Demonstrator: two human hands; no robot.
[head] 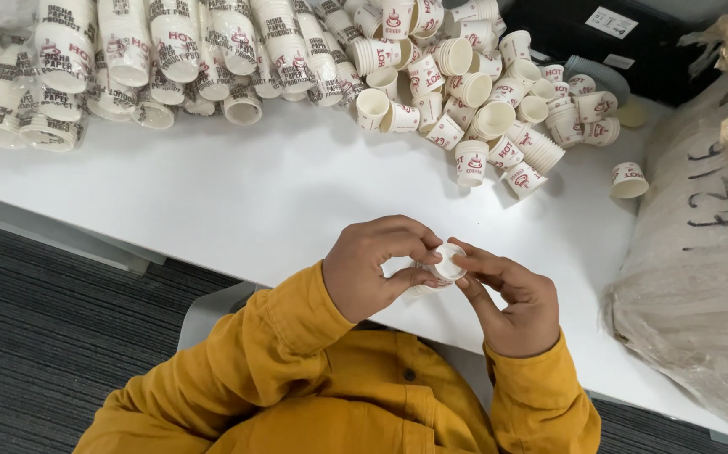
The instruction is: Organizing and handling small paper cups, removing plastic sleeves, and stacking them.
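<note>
Both hands over desk [238, 202] edge, left hand [374, 267] and right hand [511, 304] fingers pinching small paper cup [445, 265] between them. Seems separating nested cups; next needs gentle pull apart. Loose cups [481, 92] piled beyond.

Bare white table [238, 193] open ahead of both hands, loose cups [473, 92] heaped beyond, wrapped cup stacks [128, 59] far left, plastic-wrapped bundle [700, 277] blocking right.

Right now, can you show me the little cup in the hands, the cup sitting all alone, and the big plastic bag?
little cup [446, 262], head view, on its open rim.
lone cup [630, 180], head view, on its side wall.
plastic bag [692, 294], head view, on its wrinkled side.
</note>
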